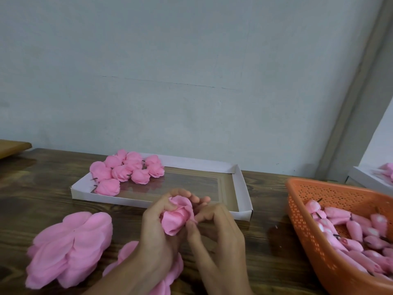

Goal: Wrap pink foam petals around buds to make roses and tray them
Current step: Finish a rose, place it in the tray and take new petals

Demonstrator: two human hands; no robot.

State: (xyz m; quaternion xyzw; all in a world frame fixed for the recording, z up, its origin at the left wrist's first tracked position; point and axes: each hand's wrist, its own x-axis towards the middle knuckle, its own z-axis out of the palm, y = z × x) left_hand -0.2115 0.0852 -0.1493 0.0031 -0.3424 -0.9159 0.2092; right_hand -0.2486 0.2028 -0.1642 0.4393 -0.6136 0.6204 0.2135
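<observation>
My left hand (pixel 158 228) grips a half-wrapped pink foam rose (pixel 177 216) above the wooden table, fingers curled round its petals. My right hand (pixel 214 224) pinches the rose's right edge with thumb and fingertips. Behind them lies a shallow white cardboard tray (pixel 242 192) with several finished pink roses (pixel 127 170) grouped in its far left corner. A stack of flat pink foam petals (pixel 70 248) lies at the left; a second petal stack (pixel 127 252) shows partly under my left wrist. An orange perforated basket (pixel 302 211) at the right holds several pink buds (pixel 353 231) with dark stems.
A grey wall rises right behind the table's far edge. Another white tray (pixel 365 177) with pink pieces peeks in at the far right, behind the basket. A wooden board edge (pixel 12 146) shows at the far left. Bare wood (pixel 270 226) lies between tray and basket.
</observation>
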